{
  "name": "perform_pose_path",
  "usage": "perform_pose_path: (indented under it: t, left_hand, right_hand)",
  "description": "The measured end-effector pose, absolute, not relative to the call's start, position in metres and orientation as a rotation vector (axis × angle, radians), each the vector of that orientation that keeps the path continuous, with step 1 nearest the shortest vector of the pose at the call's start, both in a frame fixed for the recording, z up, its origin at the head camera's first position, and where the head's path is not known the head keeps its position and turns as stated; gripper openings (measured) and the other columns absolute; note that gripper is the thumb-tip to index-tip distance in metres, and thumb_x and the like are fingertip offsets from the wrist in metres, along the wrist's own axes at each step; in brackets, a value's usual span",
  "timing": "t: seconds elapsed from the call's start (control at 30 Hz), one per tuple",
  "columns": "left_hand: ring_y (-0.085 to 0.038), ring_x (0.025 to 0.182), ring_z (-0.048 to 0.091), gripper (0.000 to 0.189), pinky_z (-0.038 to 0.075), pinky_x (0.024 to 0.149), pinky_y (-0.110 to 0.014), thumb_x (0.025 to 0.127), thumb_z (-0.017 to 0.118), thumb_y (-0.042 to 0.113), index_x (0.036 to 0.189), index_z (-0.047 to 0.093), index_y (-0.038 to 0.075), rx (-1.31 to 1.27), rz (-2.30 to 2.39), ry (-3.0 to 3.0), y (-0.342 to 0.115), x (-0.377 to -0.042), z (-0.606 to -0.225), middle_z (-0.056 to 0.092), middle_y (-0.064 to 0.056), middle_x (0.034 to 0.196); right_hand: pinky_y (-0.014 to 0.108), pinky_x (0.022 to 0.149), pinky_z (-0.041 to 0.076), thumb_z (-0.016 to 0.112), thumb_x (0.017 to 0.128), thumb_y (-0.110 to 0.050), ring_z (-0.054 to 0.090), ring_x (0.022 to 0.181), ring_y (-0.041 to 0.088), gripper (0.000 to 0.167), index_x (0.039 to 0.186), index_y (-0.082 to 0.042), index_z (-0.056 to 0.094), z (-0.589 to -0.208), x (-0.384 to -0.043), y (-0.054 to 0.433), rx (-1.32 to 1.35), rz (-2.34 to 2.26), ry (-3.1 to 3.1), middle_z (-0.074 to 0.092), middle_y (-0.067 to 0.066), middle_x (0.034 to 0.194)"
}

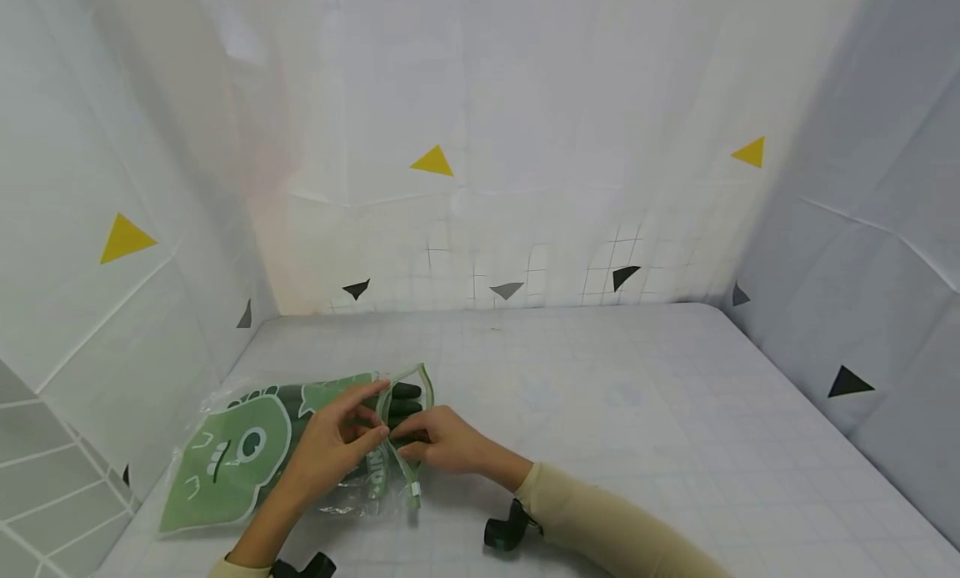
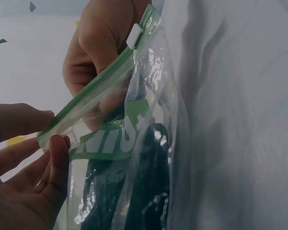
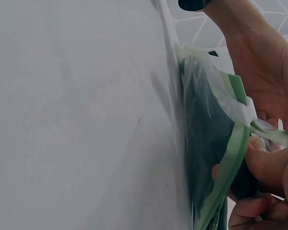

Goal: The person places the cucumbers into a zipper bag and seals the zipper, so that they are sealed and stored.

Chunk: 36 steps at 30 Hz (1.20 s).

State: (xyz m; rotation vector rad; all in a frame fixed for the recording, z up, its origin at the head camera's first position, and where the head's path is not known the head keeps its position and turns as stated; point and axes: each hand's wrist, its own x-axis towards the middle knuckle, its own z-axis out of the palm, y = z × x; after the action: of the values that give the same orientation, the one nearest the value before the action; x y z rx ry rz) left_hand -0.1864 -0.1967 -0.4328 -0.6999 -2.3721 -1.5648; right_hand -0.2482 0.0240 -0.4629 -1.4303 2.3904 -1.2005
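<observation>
A clear slider bag (image 1: pixel 322 499) with a green cartoon face print lies at the left of the table, its green-edged mouth pulled apart toward the right. Inside is a dark green glove (image 2: pixel 158 143), its rounded finger ends (image 1: pixel 406 391) showing at the opening. My left hand (image 1: pixel 333 440) pinches the bag's rim between thumb and fingers. In the mouth of the bag, my right hand (image 1: pixel 446 440) has its fingertips partly behind the plastic and pinches a dark glove finger (image 3: pixel 245 182). A white slider (image 2: pixel 134 36) sits near one end of the green zip strip (image 2: pixel 93 86).
The white, faintly gridded table (image 1: pixel 600 428) extends to the right of the bag. White sheets (image 1: pixel 570 128) with yellow and black triangles stand behind and on both sides. A black wrist camera (image 1: pixel 506 528) hangs below my right sleeve (image 1: pixel 600 515).
</observation>
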Motion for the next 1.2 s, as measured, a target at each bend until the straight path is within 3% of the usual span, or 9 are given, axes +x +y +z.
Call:
perform_pose_path:
  t: [0.33, 0.53, 0.67, 0.87, 0.97, 1.07, 1.2]
  left_hand:
    - [-0.02, 0.094, 0.067, 0.06, 0.06, 0.077, -0.035, 0.094, 0.077, 0.002, 0.149, 0.056, 0.008, -0.7, -1.575, -2.388, -0.198, -0.186, -0.434, 0.063, -0.02, 0.119]
    - [-0.02, 0.096, 0.067, 0.06, 0.06, 0.078, -0.035, 0.094, 0.076, 0.003, 0.15, 0.055, 0.01, -0.692, -1.558, -2.405, -0.198, -0.187, -0.435, 0.063, -0.016, 0.123]
    - [-0.019, 0.096, 0.067, 0.059, 0.06, 0.077, -0.034, 0.094, 0.077, 0.003, 0.149, 0.057, 0.011, -0.682, -1.54, -2.409, -0.198, -0.188, -0.435, 0.064, -0.011, 0.125]
    - [-0.02, 0.094, 0.068, 0.06, 0.06, 0.074, -0.034, 0.094, 0.077, 0.003, 0.15, 0.055, 0.009, -0.701, -1.551, -2.404, -0.196, -0.188, -0.436, 0.065, -0.012, 0.119]
    - [-0.02, 0.093, 0.069, 0.064, 0.06, 0.071, -0.034, 0.094, 0.077, 0.003, 0.153, 0.052, 0.008, -0.701, -1.549, -2.426, -0.195, -0.188, -0.436, 0.066, -0.013, 0.123]
    - [-0.018, 0.094, 0.069, 0.069, 0.06, 0.072, -0.033, 0.093, 0.078, 0.004, 0.155, 0.049, 0.009, -0.693, -1.516, -2.476, -0.194, -0.188, -0.438, 0.063, -0.011, 0.135]
    - [-0.016, 0.09, 0.07, 0.065, 0.06, 0.073, -0.033, 0.094, 0.078, 0.007, 0.153, 0.051, 0.01, -0.729, -1.435, -2.547, -0.193, -0.189, -0.443, 0.068, -0.009, 0.124]
  right_hand:
    - [0.015, 0.07, 0.054, 0.082, 0.091, -0.013, 0.065, 0.082, -0.006, 0.02, 0.111, -0.01, 0.077, -0.466, -0.245, 0.015, -1.326, -1.258, 2.502, 0.076, -0.009, 0.099]
    - [0.013, 0.068, 0.053, 0.081, 0.089, -0.001, 0.063, 0.077, -0.006, 0.018, 0.106, -0.008, 0.079, -0.464, -0.243, 0.021, -1.362, -1.144, 2.555, 0.076, -0.005, 0.096]
    - [0.013, 0.07, 0.053, 0.081, 0.089, -0.002, 0.063, 0.079, -0.005, 0.018, 0.104, -0.01, 0.078, -0.464, -0.244, 0.03, -1.373, -1.117, 2.558, 0.074, -0.006, 0.095]
    - [0.019, 0.067, 0.053, 0.076, 0.096, -0.009, 0.062, 0.079, 0.0, 0.008, 0.103, -0.009, 0.078, -0.461, -0.252, 0.045, -1.323, -1.228, 2.597, 0.073, -0.007, 0.093]
    - [0.024, 0.069, 0.055, 0.07, 0.1, -0.008, 0.064, 0.08, 0.004, 0.01, 0.107, -0.005, 0.077, -0.459, -0.259, 0.05, -1.266, -1.318, 2.643, 0.074, -0.003, 0.094]
    - [0.028, 0.071, 0.056, 0.064, 0.102, -0.005, 0.068, 0.087, 0.012, 0.02, 0.12, -0.003, 0.072, -0.46, -0.267, 0.052, -1.188, -1.389, 2.709, 0.075, 0.004, 0.102]
    - [0.039, 0.081, 0.059, 0.058, 0.105, -0.004, 0.069, 0.106, 0.028, 0.04, 0.144, -0.007, 0.059, -0.462, -0.277, 0.05, -1.096, -1.467, 2.749, 0.07, 0.017, 0.124]
